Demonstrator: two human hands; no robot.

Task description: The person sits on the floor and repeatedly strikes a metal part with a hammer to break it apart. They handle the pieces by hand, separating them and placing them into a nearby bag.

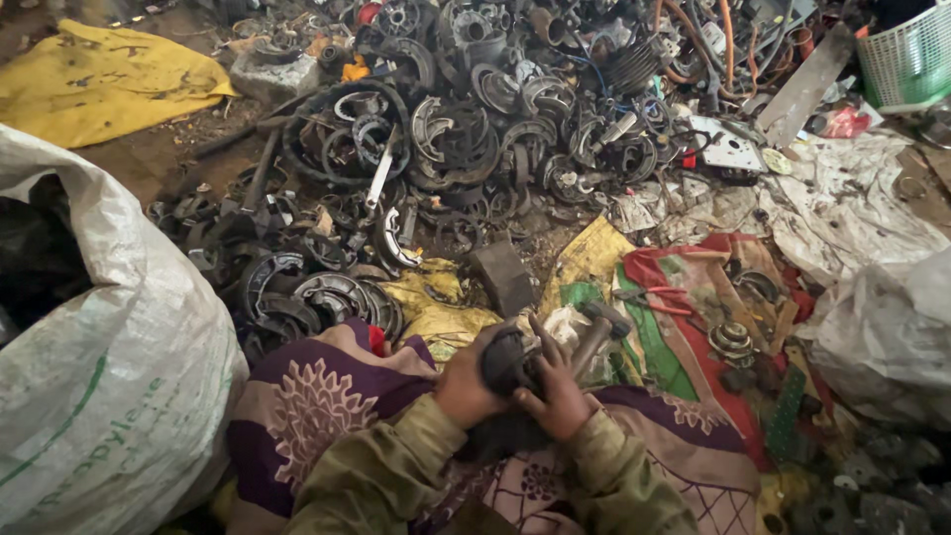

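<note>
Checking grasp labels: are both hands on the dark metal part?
Yes, the left hand and right hand both clasp the dark metal part over the lap.

Both hands meet low at centre: left hand and right hand clasp a dark rounded metal part. Hammer lies just beyond, on red-green cloth. Heap of brake shoes and scrap rings fills the ground ahead. White woven sack at left; green mesh basket top right.

Dirt floor under scrap metal heap, yellow cloth, white sack.
</note>
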